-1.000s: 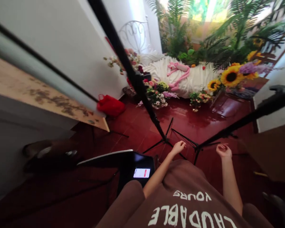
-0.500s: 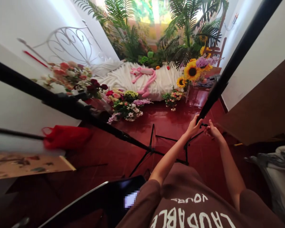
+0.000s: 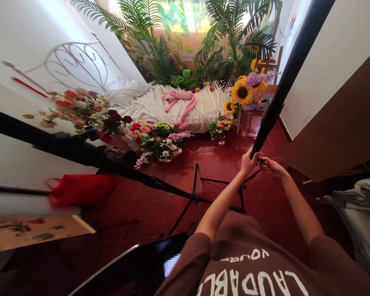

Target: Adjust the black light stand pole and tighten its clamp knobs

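A black light stand [image 3: 273, 109] rises at a slant on the right, its legs spread on the red floor. My left hand [image 3: 249, 163] is wrapped round its pole low down. Just beside it, my right hand [image 3: 271, 167] pinches a small black knob [image 3: 260, 160] that sticks out from the pole. The fingertips of both hands are close together there. A second black stand [image 3: 111, 162] leans across the left side, with neither hand on it.
A bed with white cloth [image 3: 200, 111] and a pink plush toy [image 3: 181, 102] stands ahead, with flower bunches [image 3: 160, 142] and sunflowers [image 3: 242, 91] around it. A red bag [image 3: 80, 190] is at left, a brown panel [image 3: 336, 123] at right, a dark glossy screen [image 3: 135, 267] near my left side.
My right hand has moved in from just beside the pole, and its fingers have closed on the small knob. My left hand keeps its hold. The view has shifted slightly.
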The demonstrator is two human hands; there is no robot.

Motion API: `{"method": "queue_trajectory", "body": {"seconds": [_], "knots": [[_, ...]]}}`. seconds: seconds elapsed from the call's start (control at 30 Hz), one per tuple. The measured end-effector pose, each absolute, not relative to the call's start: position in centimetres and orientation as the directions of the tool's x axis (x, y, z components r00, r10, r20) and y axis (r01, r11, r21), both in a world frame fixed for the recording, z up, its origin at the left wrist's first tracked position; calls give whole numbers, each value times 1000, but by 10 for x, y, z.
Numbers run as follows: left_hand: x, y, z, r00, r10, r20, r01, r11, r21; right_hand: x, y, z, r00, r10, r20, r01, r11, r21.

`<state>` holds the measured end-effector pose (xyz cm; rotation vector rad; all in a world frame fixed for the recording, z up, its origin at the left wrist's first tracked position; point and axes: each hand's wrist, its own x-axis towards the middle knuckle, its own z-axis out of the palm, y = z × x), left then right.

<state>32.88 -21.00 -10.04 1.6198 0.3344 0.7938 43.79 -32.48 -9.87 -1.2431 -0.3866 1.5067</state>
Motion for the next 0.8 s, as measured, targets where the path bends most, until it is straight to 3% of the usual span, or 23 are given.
{"method": "queue_trajectory", "body": {"seconds": [0.23, 0.37, 0.5, 0.8], "knots": [[339, -206, -110, 705, 673, 225, 32, -347, 937, 452, -334, -82, 270, 918, -291, 7, -304, -953], [339, -207, -108, 699, 685, 204, 69, -348, 935, 440, -338, -78, 494, 864, -102, 243, -249, -938], [338, -208, -108, 693, 692, 204, 82, -357, 931, 426, -345, -88, 638, 749, 176, 498, -227, -837], [340, -208, -114, 688, 686, 237, 85, -400, 913, 398, -351, -98, 710, 515, 481, 654, -229, -721]]}}
